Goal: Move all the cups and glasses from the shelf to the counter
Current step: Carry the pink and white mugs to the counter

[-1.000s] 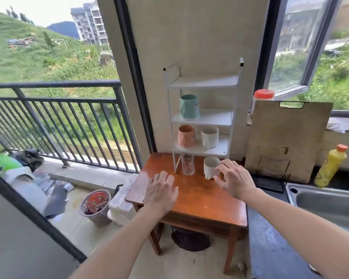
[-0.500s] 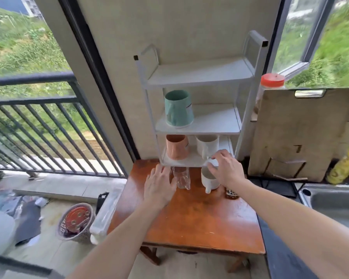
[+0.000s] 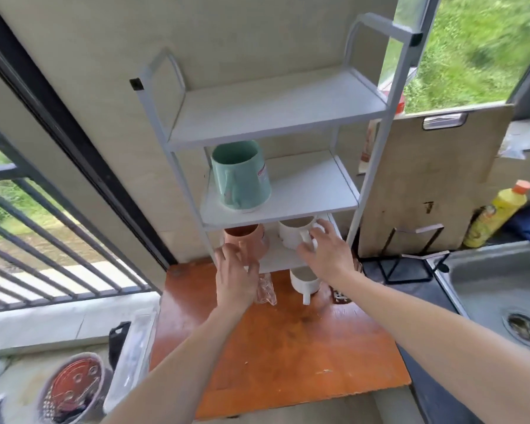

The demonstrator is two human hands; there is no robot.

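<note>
Terracotta, smooth and round, the orange cup (image 3: pixel 246 240) sits on the white metal shelf's (image 3: pixel 276 111) lowest tier, the left hand (image 3: pixel 236 278) open, fingers spread at it and half hiding a clear glass (image 3: pixel 265 290) below. Rightward, the right hand (image 3: pixel 326 255) curls open-fingered at a white mug's (image 3: pixel 292 235) handle; contact is unclear. Another white mug (image 3: pixel 305 283) stands on the glossy wooden table (image 3: pixel 276 356).

Daylit beige wall (image 3: pixel 257 32), open window (image 3: pixel 471 47), balcony railing (image 3: pixel 43 228).
</note>
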